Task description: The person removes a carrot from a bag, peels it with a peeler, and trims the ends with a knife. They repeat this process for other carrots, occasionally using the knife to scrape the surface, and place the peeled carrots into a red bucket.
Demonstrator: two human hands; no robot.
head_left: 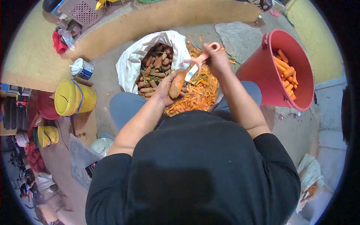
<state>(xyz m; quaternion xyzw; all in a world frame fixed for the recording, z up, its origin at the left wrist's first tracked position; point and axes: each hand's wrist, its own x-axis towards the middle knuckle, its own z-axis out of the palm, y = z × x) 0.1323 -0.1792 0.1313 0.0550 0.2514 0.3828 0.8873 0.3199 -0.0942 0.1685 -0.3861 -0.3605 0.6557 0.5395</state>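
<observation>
A partly peeled carrot (176, 84) lies in my left hand (165, 88), whose fingers are wrapped round it. My right hand (217, 62) grips a pale pink peeler (200, 60), held above and to the right of the carrot, apart from it. Orange peelings (200, 93) cover the floor between my legs. Just left of them, an open white sack (127, 60) holds unpeeled, soil-covered carrots (155, 71). At the right, a tilted red bucket (255, 71) contains peeled orange carrots (288, 77).
Yellow buckets (88, 99) and a white-and-blue tub (86, 71) stand at the left. A low ledge (157, 18) curves behind the sack. Another sack (309, 168) with orange pieces sits at the lower right. A basket (84, 11) is at the upper left.
</observation>
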